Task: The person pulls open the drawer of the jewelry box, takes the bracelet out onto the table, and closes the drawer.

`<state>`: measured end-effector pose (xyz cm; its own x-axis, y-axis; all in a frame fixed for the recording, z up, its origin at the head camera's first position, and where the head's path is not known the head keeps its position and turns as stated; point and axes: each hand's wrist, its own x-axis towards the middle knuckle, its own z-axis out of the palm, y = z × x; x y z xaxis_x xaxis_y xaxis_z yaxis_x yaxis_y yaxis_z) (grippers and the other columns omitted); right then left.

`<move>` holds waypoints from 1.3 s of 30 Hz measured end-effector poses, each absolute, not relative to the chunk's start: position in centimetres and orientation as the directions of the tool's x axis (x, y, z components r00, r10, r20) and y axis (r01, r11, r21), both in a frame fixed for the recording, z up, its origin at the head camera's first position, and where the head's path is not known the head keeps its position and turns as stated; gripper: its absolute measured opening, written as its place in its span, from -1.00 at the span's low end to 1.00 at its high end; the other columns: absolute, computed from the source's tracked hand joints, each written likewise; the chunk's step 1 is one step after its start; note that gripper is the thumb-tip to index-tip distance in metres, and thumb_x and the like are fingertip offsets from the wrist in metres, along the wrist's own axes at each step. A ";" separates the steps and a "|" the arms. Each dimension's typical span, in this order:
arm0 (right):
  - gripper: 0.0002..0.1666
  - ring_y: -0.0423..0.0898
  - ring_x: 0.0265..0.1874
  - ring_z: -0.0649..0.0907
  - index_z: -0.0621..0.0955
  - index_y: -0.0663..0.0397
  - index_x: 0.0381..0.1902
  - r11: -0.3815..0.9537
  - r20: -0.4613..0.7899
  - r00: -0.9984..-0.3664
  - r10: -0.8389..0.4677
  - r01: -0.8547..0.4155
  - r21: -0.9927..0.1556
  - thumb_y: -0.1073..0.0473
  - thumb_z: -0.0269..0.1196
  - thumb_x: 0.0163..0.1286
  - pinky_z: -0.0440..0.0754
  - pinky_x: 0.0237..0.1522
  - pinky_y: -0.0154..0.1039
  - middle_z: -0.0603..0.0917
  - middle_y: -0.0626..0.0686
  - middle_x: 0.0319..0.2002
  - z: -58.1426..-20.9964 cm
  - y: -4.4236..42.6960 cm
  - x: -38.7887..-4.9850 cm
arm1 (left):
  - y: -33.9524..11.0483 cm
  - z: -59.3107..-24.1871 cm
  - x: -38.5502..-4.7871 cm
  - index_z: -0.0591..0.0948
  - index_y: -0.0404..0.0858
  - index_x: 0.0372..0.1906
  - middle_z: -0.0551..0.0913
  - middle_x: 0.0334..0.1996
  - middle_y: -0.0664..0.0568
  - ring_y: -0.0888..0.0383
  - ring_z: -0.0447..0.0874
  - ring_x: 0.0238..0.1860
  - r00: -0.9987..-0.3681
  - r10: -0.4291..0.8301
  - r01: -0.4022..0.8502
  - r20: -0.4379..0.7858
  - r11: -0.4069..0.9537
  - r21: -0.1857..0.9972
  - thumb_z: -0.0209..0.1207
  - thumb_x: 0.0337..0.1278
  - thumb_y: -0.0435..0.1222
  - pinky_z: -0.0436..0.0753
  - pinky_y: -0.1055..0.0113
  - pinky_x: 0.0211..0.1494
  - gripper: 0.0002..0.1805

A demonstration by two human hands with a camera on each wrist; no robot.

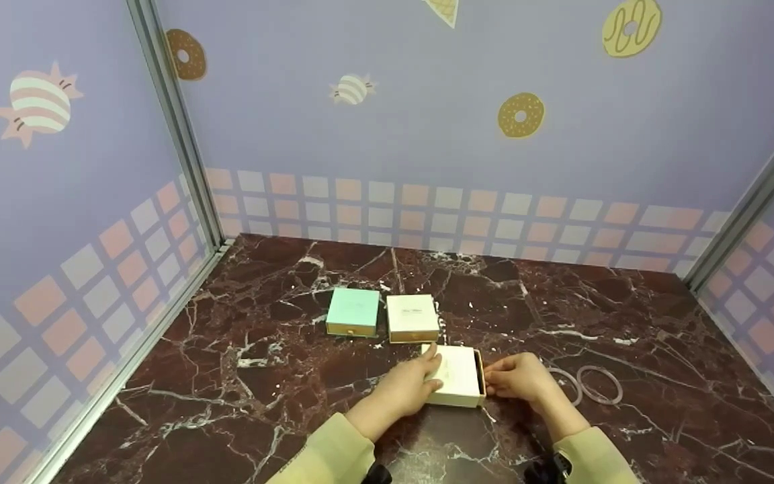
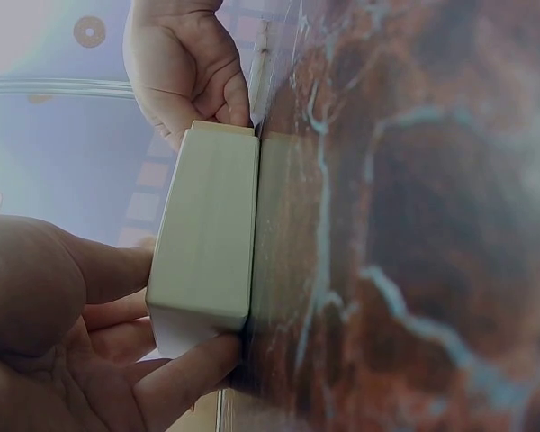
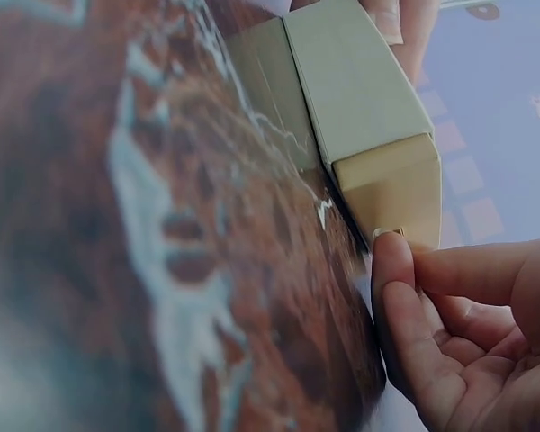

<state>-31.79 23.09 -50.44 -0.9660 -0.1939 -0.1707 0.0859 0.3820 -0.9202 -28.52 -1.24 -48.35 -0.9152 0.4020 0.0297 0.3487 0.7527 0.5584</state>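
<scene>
A cream drawer-style gift box (image 1: 455, 376) lies on the dark marbled table, its sleeve closest to me. My left hand (image 1: 402, 388) grips the sleeve's left end, thumb on top; in the left wrist view the fingers (image 2: 193, 373) wrap that end. At the other end the gold-coloured drawer (image 3: 391, 187) sticks out slightly, with a dark gap at its top. My right hand (image 1: 520, 378) has thumb and forefinger pinched at the small pull on the drawer's front, as the right wrist view shows. What lies inside the drawer is hidden.
Behind the held box stand a mint-green drawer box (image 1: 353, 309) and another cream drawer box (image 1: 412, 314), side by side. Two pale rings, one of them a whole bangle-like ring (image 1: 619, 386), lie right of my right hand. Patterned panels (image 1: 387, 202) wall the table.
</scene>
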 end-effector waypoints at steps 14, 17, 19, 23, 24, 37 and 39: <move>-0.79 -0.21 -0.50 0.74 0.68 0.62 -0.14 0.386 -0.193 -0.960 -0.201 0.104 -0.917 0.45 0.29 0.37 0.84 -0.30 -0.28 0.79 0.06 -0.47 -50.5 23.4 -32.0 | -1.1 -48.3 -28.5 0.43 -0.32 0.48 0.26 0.59 -0.10 -0.24 0.45 0.45 -0.924 0.382 0.329 0.028 0.752 0.571 0.21 0.41 -0.21 0.41 -0.13 0.55 -0.38; -0.78 -0.21 -0.50 0.74 0.68 0.61 -0.14 0.392 -0.205 -0.959 -0.196 0.115 -0.913 0.44 0.29 0.38 0.84 -0.31 -0.29 0.79 0.06 -0.46 -50.5 23.5 -32.0 | -1.0 -48.3 -28.5 0.43 -0.32 0.48 0.25 0.59 -0.10 -0.24 0.45 0.45 -0.924 0.381 0.327 0.026 0.753 0.571 0.21 0.41 -0.20 0.39 -0.15 0.56 -0.39; -0.78 -0.21 -0.49 0.74 0.68 0.61 -0.13 0.391 -0.211 -0.957 -0.199 0.120 -0.912 0.45 0.28 0.38 0.84 -0.31 -0.30 0.79 0.06 -0.46 -50.4 23.5 -32.0 | -1.0 -48.3 -28.5 0.43 -0.32 0.48 0.25 0.60 -0.10 -0.25 0.44 0.45 -0.925 0.379 0.324 0.024 0.752 0.574 0.21 0.41 -0.21 0.39 -0.15 0.56 -0.39; -0.79 -0.21 -0.50 0.73 0.68 0.62 -0.14 0.391 -0.211 -0.955 -0.207 0.117 -0.913 0.45 0.28 0.38 0.83 -0.33 -0.32 0.78 0.05 -0.47 -50.1 23.6 -31.8 | -1.0 -48.2 -28.4 0.42 -0.33 0.48 0.24 0.60 -0.10 -0.25 0.43 0.46 -0.926 0.377 0.315 0.017 0.747 0.585 0.20 0.42 -0.21 0.40 -0.11 0.56 -0.38; -0.79 -0.22 -0.51 0.72 0.68 0.62 -0.14 0.395 -0.210 -0.956 -0.207 0.114 -0.912 0.45 0.28 0.38 0.83 -0.34 -0.33 0.78 0.04 -0.47 -50.0 23.6 -31.8 | -1.0 -48.2 -28.4 0.41 -0.33 0.48 0.23 0.60 -0.10 -0.24 0.43 0.46 -0.926 0.376 0.312 0.014 0.745 0.589 0.20 0.42 -0.22 0.40 -0.10 0.56 -0.38; -0.82 -0.24 -0.53 0.71 0.69 0.59 -0.19 0.429 -0.207 -0.957 -0.201 0.104 -0.897 0.46 0.26 0.36 0.80 -0.39 -0.38 0.76 -0.01 -0.51 -49.6 23.7 -31.7 | -1.1 -48.0 -28.3 0.38 -0.32 0.50 0.20 0.62 -0.09 -0.23 0.40 0.48 -0.924 0.384 0.312 0.004 0.744 0.591 0.17 0.45 -0.21 0.38 -0.08 0.58 -0.38; -0.82 -0.24 -0.53 0.71 0.69 0.59 -0.19 0.429 -0.210 -0.955 -0.209 0.103 -0.897 0.46 0.26 0.37 0.79 -0.39 -0.39 0.75 -0.01 -0.51 -49.6 23.9 -31.7 | -1.1 -48.0 -28.3 0.39 -0.33 0.50 0.21 0.61 -0.10 -0.23 0.41 0.48 -0.923 0.384 0.315 0.008 0.745 0.588 0.18 0.45 -0.21 0.38 -0.08 0.58 -0.38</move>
